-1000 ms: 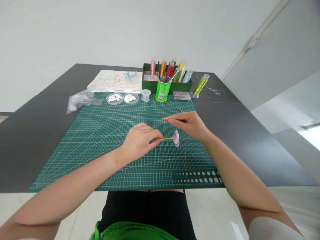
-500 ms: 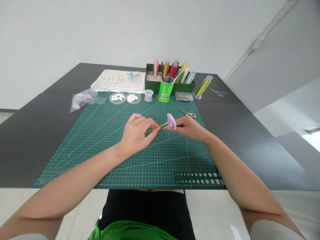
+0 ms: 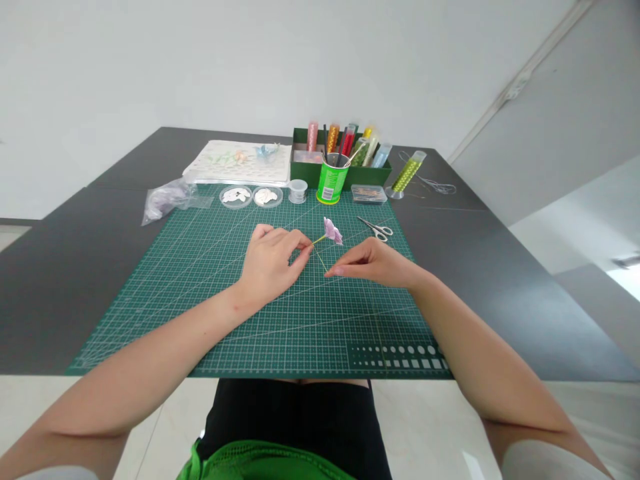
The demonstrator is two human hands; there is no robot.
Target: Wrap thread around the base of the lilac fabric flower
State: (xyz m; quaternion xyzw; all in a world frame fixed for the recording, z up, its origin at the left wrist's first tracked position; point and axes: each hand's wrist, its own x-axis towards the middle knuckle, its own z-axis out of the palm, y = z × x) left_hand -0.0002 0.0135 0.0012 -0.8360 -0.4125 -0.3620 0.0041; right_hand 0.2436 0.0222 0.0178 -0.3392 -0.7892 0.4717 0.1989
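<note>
Between thumb and fingers, my left hand (image 3: 275, 261) pinches the thin green stem of a pale purple artificial flower (image 3: 333, 231). The bloom points up and to the right. My right hand (image 3: 373, 262), lower and to the right of the bloom, pinches a fine yellowish thread (image 3: 321, 259). That thread runs taut from the stem at my left fingertips to my right fingertips. Both hands hover over a green cutting mat (image 3: 240, 340). Small scissors (image 3: 376, 229) with white handles lie on the mat just beyond my right hand.
A green box (image 3: 370, 175) of thread spools stands at the back, behind a green can (image 3: 331, 183) of tools. Two dishes of white pieces (image 3: 235, 196), a plastic bag (image 3: 165, 201), a clear case (image 3: 369, 194) and a green-yellow thread spool (image 3: 407, 175) line the mat's far side.
My right hand has passed around the stem, from above it to below and right, drawing the thread. My left hand has risen slightly, and the flower now tilts upward.
</note>
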